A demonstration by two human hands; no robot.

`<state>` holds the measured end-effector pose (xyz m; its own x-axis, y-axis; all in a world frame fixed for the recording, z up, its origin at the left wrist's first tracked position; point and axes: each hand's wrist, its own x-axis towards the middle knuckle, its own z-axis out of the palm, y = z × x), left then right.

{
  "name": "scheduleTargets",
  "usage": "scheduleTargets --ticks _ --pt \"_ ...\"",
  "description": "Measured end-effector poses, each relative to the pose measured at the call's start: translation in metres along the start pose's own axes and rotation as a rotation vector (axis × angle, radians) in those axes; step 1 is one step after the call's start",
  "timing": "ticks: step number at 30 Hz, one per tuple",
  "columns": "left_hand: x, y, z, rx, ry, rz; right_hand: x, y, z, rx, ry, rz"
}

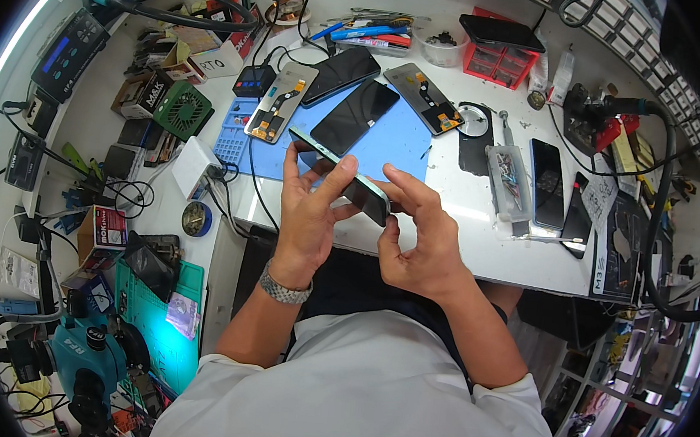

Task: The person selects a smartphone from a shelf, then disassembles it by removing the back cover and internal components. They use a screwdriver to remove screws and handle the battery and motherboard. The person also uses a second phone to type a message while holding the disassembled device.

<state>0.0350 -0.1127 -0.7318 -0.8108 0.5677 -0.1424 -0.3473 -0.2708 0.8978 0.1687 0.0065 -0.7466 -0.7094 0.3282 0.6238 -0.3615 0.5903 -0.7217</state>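
Note:
A smartphone with a pale green edge (353, 182) is tilted above the front of the bench. My left hand (307, 223) is closed round it, thumb along the upper edge and fingers underneath. At the phone's right end is my right hand (430, 245), its thumb at the lower corner and fingers by the edge, partly behind the phone. Just beyond, on a blue mat (408, 161), lies a dark phone screen (355, 117). Two screen assemblies with bared backs, a left one (283, 102) and a right one (423, 99), flank another dark phone (341, 76).
Right of the mat are a clear tray of small tools (509, 182) and a dark phone (546, 183). A red drawer box (498, 64) stands at the back. A green fan (183, 110) and white box (198, 165) sit left, with a microscope (93, 354) nearer.

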Motion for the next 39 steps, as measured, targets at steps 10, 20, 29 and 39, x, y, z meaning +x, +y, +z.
scheduleTargets --ticks 10,20,29,39 --pt "-0.004 -0.004 0.002 0.032 0.01 0.047 0.006 -0.001 -0.002 -0.081 0.074 -0.062" --pt "-0.007 -0.005 0.002 0.033 -0.011 0.062 0.011 0.002 -0.012 -0.062 0.053 -0.067" --pt "-0.005 -0.01 -0.005 0.056 -0.024 0.084 0.012 0.0 -0.007 0.065 0.044 0.12" --pt "-0.009 -0.004 -0.01 0.101 -0.075 0.115 0.012 -0.007 -0.006 0.15 0.001 0.211"
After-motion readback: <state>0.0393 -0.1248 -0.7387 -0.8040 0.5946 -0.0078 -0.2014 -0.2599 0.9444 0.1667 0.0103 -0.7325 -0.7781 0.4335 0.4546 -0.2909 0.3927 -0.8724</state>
